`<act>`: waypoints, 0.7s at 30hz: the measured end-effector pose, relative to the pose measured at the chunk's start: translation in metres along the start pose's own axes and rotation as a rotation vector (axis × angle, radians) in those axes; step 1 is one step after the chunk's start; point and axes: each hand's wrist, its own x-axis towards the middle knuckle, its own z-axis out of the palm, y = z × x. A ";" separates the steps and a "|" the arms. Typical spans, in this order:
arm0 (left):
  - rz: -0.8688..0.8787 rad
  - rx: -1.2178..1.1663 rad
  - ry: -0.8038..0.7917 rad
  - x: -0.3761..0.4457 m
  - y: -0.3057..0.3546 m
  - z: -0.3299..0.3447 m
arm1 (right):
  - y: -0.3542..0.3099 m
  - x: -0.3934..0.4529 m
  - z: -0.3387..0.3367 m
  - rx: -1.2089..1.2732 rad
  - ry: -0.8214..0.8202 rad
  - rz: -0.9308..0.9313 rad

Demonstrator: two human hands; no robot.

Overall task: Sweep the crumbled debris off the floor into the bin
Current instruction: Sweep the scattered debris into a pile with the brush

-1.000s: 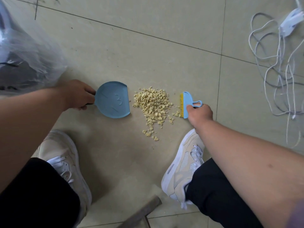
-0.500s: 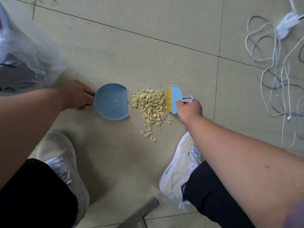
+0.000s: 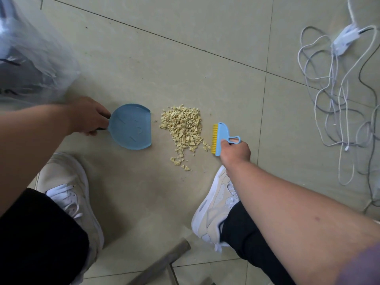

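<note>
Right hand (image 3: 235,152) gripping brush (image 3: 221,137) has drawn back from debris (image 3: 183,130); left hand (image 3: 88,117) still grips dustpan (image 3: 131,127).

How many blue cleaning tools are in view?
2. The dustpan lies left of the debris, held by the left hand; the brush is right of it, in the right hand.

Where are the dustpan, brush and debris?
dustpan (image 3: 131,128), head view, middle of the blue pan.
brush (image 3: 221,134), head view, blue back above the bristles.
debris (image 3: 183,128), head view, middle of the pile.
</note>
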 end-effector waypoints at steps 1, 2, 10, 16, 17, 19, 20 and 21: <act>-0.002 0.003 -0.007 0.000 -0.001 -0.001 | 0.002 -0.001 0.000 0.019 0.013 0.009; -0.004 0.005 -0.014 0.000 -0.002 -0.002 | 0.003 -0.002 0.000 0.031 0.026 0.016; 0.009 -0.012 -0.009 0.004 0.004 0.006 | 0.004 -0.002 0.006 -0.030 0.031 0.056; 0.005 -0.014 0.016 0.003 0.003 0.008 | -0.012 -0.013 0.028 0.022 -0.003 0.021; 0.005 -0.005 0.010 0.004 0.003 0.006 | -0.015 -0.014 0.032 0.045 -0.010 0.021; -0.001 0.005 0.001 0.004 0.002 0.003 | -0.020 -0.016 0.039 0.092 -0.036 0.040; -0.004 0.009 0.000 0.004 0.002 0.002 | -0.022 -0.016 0.042 0.117 -0.056 0.051; -0.003 0.016 0.001 0.005 0.002 0.000 | -0.022 -0.015 0.044 0.135 -0.073 0.056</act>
